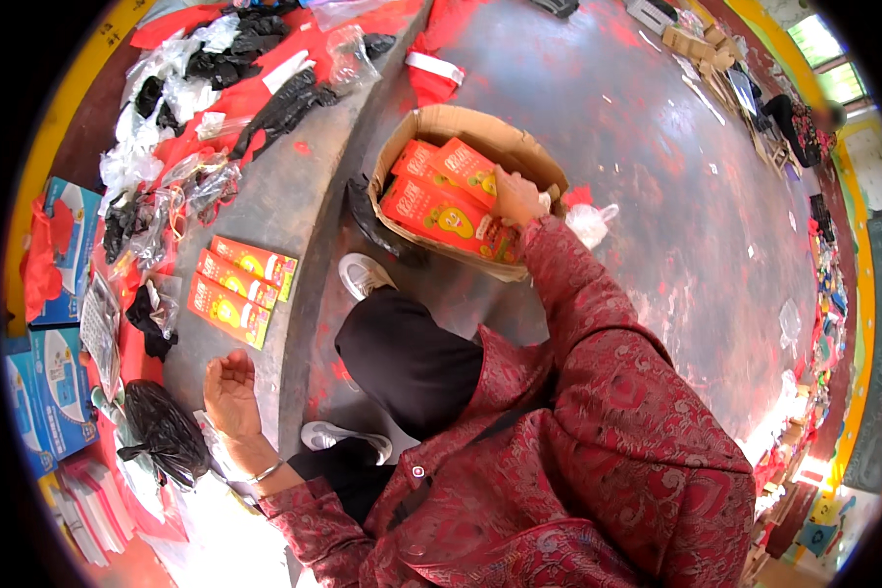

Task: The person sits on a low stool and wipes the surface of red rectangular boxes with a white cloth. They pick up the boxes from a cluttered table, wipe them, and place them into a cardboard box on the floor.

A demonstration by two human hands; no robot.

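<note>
My right hand [518,199] reaches into an open cardboard box [461,120], its fingers bent over the edge of a red packet [465,169] with a yellow cartoon fruit on it. More red packets [431,211] of the same kind lie in the cardboard box, beside and under that one. My left hand [231,394] is palm up over the grey ledge, fingers loosely curled, with nothing in it. Just beyond it, several matching red packets [237,279] lie overlapping on the ledge [314,176].
Clear and black plastic bags [274,108] crowd the ledge's far left. A tied black bag [165,431] sits near my left wrist, beside blue cartons [54,392]. A white bag [588,223] lies right of the cardboard box. Cardboard scraps [701,44] line the far right wall.
</note>
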